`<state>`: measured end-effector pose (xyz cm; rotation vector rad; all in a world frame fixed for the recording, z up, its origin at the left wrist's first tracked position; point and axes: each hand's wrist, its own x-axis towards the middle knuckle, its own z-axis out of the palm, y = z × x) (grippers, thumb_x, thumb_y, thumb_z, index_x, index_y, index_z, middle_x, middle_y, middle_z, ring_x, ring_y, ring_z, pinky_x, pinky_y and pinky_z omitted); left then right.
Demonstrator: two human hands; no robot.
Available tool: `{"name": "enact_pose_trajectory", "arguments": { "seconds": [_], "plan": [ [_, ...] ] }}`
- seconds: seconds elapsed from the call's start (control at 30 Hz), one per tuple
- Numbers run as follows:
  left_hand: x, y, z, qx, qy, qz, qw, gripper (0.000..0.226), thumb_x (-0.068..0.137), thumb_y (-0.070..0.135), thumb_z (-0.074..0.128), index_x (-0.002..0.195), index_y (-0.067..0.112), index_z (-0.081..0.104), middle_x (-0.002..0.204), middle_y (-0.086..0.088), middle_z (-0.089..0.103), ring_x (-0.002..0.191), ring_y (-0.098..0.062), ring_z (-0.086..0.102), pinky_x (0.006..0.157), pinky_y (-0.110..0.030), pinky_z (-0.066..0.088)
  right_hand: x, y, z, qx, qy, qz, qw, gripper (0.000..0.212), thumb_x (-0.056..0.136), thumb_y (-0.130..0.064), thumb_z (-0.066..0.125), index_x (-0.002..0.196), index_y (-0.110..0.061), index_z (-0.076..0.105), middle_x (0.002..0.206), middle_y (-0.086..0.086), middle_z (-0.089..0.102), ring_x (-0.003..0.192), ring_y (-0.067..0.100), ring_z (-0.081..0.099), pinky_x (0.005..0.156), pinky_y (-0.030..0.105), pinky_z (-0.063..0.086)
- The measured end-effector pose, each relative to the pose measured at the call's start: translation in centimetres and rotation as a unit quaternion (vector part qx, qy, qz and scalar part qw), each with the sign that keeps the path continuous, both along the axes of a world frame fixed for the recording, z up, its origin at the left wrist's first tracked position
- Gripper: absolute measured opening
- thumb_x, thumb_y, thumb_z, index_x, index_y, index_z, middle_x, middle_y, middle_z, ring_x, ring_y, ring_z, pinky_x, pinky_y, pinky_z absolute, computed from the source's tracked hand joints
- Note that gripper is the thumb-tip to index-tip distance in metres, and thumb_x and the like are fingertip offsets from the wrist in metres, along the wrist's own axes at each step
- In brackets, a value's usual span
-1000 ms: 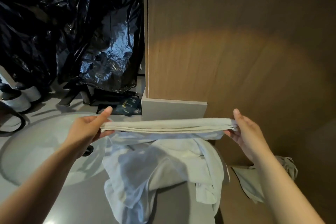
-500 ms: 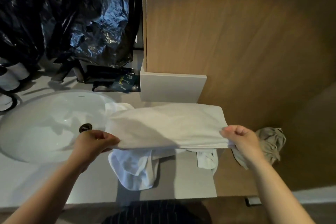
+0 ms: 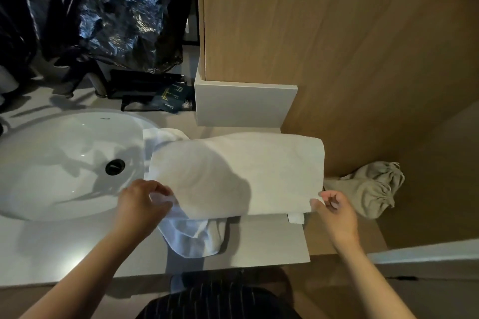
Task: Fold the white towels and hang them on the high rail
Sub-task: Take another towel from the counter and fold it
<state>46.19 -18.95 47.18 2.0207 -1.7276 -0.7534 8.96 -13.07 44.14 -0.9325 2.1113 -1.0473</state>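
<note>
Two hands, well apart, each grip a near corner of one towel (image 3: 259,171). My left hand (image 3: 143,204) has its fingers curled round the near-left corner, though I can't tell whether a bit of the cloth below is caught in with it. My right hand (image 3: 337,212) pinches the near-right corner between thumb and fingers. Between them the towel lies spread and smooth, just right of the sink (image 3: 51,153), with its near edge at my fingertips and its far edge rounded like a fold, so I judge it already doubled at least once. It rests on a heap (image 3: 194,238) of crumpled white towelling, which pokes out on the sink side and hangs toward the front of the counter (image 3: 272,241); that lot looks unfolded. Farther right of the sink, past the counter's end, a grey cloth (image 3: 370,189) lies bunched on the floor, and I doubt it is part of this job. Behind the sink slumps a black bag (image 3: 116,8). No rail shows anywhere, so I see nothing hung. By my reckoning I am early on: this towel wants another fold or two, then the heap, then the hanging.
</note>
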Motion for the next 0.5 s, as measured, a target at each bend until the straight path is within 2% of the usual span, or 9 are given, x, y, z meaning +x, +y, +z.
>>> {"name": "enact_pose_trajectory", "arguments": {
  "seconds": [0.07,0.1,0.2,0.27,0.3,0.33,0.4,0.47,0.5],
  "plan": [
    [-0.2,-0.3,0.7,-0.054,-0.055,-0.033,0.996,0.015,0.072,0.019,0.082,0.083,0.015,0.073,0.097,-0.006,0.065,0.089,-0.027,0.059,0.082,-0.037,0.048,0.1,0.1,-0.1,0.024,0.03,-0.013,0.999,0.023,0.089,-0.022,0.07,0.107,-0.017,0.056,0.105,-0.003,0.059,0.09,0.01,0.054,0.066,0.022,0.04],
    [-0.5,-0.5,1.0,-0.072,-0.069,-0.046,0.994,0.016,0.073,0.022,0.082,0.084,0.016,0.072,0.098,-0.006,0.064,0.095,-0.029,0.057,0.087,-0.037,0.044,0.1,0.1,-0.2,0.033,0.037,-0.019,0.999,0.023,0.09,-0.024,0.069,0.107,-0.016,0.056,0.103,-0.002,0.059,0.088,0.011,0.054,0.065,0.023,0.04],
    [-2.2,-1.6,2.1,-0.118,-0.062,-0.105,0.986,0.017,0.075,0.024,0.081,0.087,0.015,0.072,0.101,-0.005,0.067,0.101,-0.03,0.057,0.091,-0.038,0.039,-0.2,-0.1,-0.5,0.046,0.035,-0.058,0.997,0.016,0.092,-0.02,0.066,0.105,-0.013,0.06,0.097,0.004,0.065,0.089,0.02,0.06,0.071,0.029,0.043],
    [-3.8,-2.2,2.2,-0.151,-0.032,-0.147,0.977,0.029,0.074,0.022,0.081,0.1,0.012,0.071,0.111,-0.01,0.066,0.105,-0.033,0.057,0.095,-0.041,0.041,-0.5,-0.2,-0.7,0.051,0.023,-0.086,0.995,0.012,0.091,-0.016,0.067,0.101,-0.012,0.063,0.094,0.006,0.067,0.09,0.025,0.063,0.076,0.035,0.049],
    [-4.6,-2.4,2.0,-0.161,-0.026,-0.171,0.972,0.044,0.074,0.024,0.082,0.113,0.011,0.068,0.122,-0.013,0.062,0.113,-0.035,0.055,0.098,-0.043,0.041,-0.6,-0.2,-0.8,0.052,0.013,-0.096,0.994,0.012,0.09,-0.015,0.068,0.101,-0.011,0.064,0.093,0.007,0.068,0.09,0.026,0.065,0.078,0.038,0.052],
    [-5.3,-2.6,1.6,-0.158,-0.029,-0.201,0.966,0.062,0.075,0.031,0.082,0.129,0.011,0.059,0.136,-0.015,0.053,0.125,-0.037,0.048,0.103,-0.046,0.038,-0.7,-0.2,-0.8,0.055,0.002,-0.107,0.993,0.014,0.089,-0.014,0.069,0.102,-0.01,0.065,0.093,0.008,0.069,0.09,0.027,0.066,0.081,0.04,0.054],
    [-6.1,-2.9,0.2,-0.101,-0.077,-0.26,0.957,0.096,0.078,0.054,0.071,0.153,0.019,0.023,0.161,-0.011,0.015,0.147,-0.034,0.014,0.117,-0.052,0.019,-0.7,0.0,-1.1,0.053,-0.022,-0.129,0.99,0.018,0.088,-0.013,0.071,0.103,-0.005,0.066,0.091,0.01,0.07,0.087,0.027,0.066,0.083,0.042,0.056],
    [-6.4,-3.2,-1.7,-0.045,-0.172,-0.298,0.938,0.111,0.079,0.074,0.052,0.15,0.026,-0.019,0.159,-0.005,-0.023,0.147,-0.03,-0.018,0.12,-0.052,-0.003,-0.6,0.2,-1.5,0.046,-0.052,-0.154,0.986,0.021,0.089,-0.011,0.07,0.107,0.0,0.064,0.087,0.01,0.068,0.079,0.023,0.065,0.077,0.039,0.056],
    [-6.3,-3.2,-2.4,-0.035,-0.212,-0.307,0.927,0.112,0.079,0.078,0.044,0.144,0.026,-0.031,0.156,-0.005,-0.032,0.144,-0.03,-0.027,0.119,-0.052,-0.008,-0.4,0.2,-1.7,0.045,-0.073,-0.164,0.983,0.022,0.09,-0.011,0.068,0.107,0.002,0.063,0.085,0.01,0.067,0.074,0.02,0.064,0.072,0.034,0.055]
  ]
}}
